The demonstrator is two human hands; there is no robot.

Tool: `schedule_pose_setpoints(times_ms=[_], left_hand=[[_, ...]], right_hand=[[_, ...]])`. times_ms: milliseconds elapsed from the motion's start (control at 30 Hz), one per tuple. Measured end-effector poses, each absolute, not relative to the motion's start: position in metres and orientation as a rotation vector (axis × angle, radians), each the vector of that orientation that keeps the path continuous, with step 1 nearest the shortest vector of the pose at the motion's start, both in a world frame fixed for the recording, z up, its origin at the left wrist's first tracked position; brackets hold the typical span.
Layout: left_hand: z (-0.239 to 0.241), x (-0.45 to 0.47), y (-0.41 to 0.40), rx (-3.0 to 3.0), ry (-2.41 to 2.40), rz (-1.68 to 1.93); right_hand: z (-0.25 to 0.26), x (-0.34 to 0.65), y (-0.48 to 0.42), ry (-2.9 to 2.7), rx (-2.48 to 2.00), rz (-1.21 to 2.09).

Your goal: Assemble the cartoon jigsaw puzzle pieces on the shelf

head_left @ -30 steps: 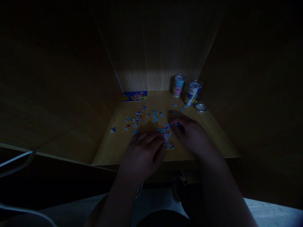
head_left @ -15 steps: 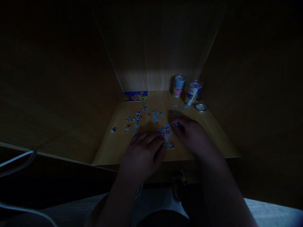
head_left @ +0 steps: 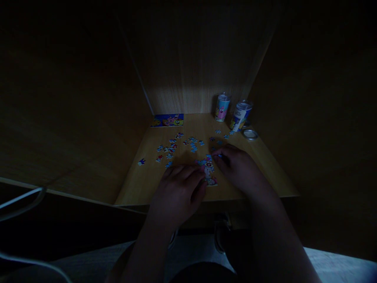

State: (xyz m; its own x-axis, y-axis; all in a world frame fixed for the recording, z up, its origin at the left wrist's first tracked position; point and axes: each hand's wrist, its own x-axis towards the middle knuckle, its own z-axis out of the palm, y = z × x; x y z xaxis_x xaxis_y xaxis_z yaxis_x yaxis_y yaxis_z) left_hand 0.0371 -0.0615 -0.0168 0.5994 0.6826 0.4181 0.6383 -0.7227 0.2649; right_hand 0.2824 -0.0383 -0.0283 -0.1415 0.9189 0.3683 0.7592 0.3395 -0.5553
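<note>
A partly joined jigsaw puzzle [head_left: 209, 169] with a cartoon picture lies near the front edge of the wooden desk. My left hand [head_left: 179, 188] curls over its left side, thumb and forefinger closed against the joined pieces and hiding part of them. On the other side, my right hand [head_left: 237, 165] is closed in a pinch just off the puzzle's upper right corner. A bit of a blue puzzle piece [head_left: 220, 155] shows between its thumb and forefinger. Loose puzzle pieces [head_left: 193, 147] are scattered beyond my left hand, and several more puzzle pieces [head_left: 218, 131] lie beyond my right.
Two cartoon-printed cans, one pink and blue [head_left: 222, 108] and one dark blue [head_left: 240, 116], stand at the back right. A round metal lid [head_left: 250, 134] lies beside them. A picture card [head_left: 167, 120] lies at the back left. Wooden panels [head_left: 194, 59] enclose the dim desk.
</note>
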Motion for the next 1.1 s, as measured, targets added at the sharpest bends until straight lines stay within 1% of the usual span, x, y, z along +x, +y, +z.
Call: schedule_pose_setpoints(times_ms=[1100], left_hand=[[-0.0165, 0.0373, -0.0615, 2.735, 1.128, 0.762]], right_hand=[[-0.0247, 0.2809, -0.0394, -1.932, -1.509, 0.303]])
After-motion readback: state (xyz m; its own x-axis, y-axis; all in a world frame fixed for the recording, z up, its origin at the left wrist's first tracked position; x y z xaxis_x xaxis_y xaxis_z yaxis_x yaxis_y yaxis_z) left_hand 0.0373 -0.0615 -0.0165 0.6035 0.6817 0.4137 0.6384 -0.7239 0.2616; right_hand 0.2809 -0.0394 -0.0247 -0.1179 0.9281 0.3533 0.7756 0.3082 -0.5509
